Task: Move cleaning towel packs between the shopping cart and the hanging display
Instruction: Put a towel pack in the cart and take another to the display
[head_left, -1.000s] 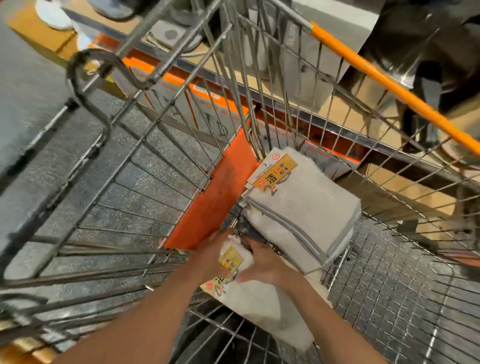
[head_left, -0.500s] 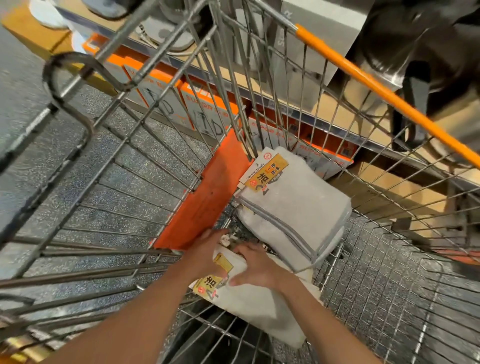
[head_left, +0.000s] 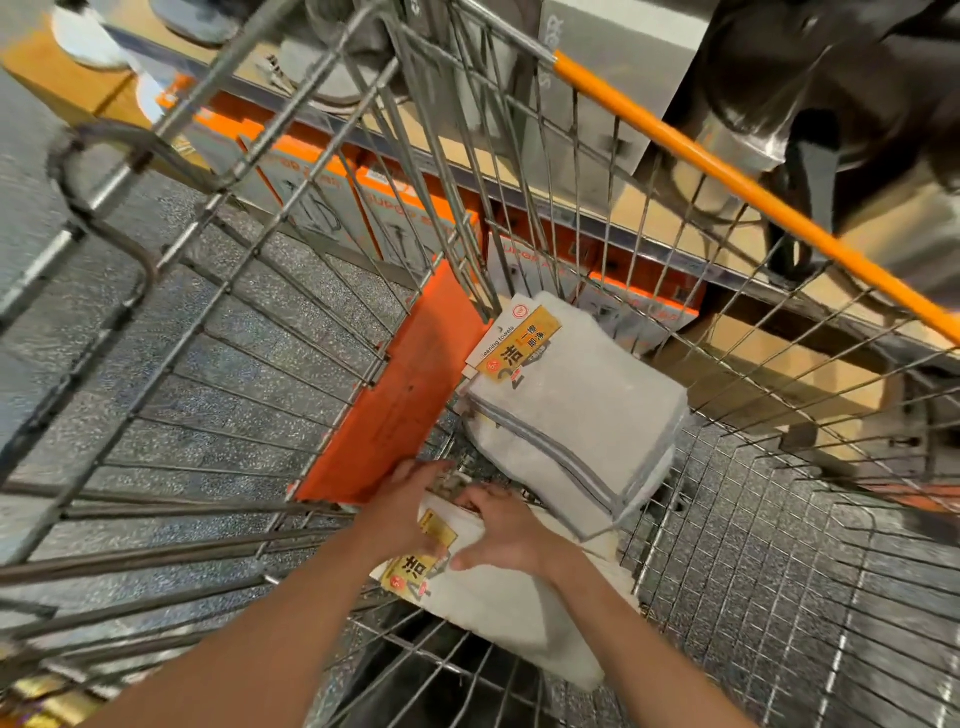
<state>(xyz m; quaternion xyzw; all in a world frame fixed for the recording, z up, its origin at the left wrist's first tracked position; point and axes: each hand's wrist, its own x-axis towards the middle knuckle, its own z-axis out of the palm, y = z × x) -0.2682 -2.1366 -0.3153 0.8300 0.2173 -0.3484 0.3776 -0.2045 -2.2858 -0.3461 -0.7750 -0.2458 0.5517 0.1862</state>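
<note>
Two cleaning towel packs lie in the shopping cart (head_left: 779, 545): the far pack (head_left: 582, 410), the near pack (head_left: 509, 613). Left hand (head_left: 402, 512) and right hand (head_left: 506, 532) both grip the near pack's header end; the card could tear or snag on the wire.

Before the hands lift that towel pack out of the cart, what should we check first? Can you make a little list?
1. Both hands on the near towel pack: ok; left hand and right hand are on its label end.
2. Grip firm: cannot tell; fingertips are partly hidden.
3. Near pack free of the far towel pack: cannot tell; their edges meet behind the right hand.
4. Far pack steady: ok; it lies flat in the shopping cart.
5. Way up clear: ok; nothing is above the hands inside the cart.
6. Hanging display visible: not ok; it is out of view.
</note>
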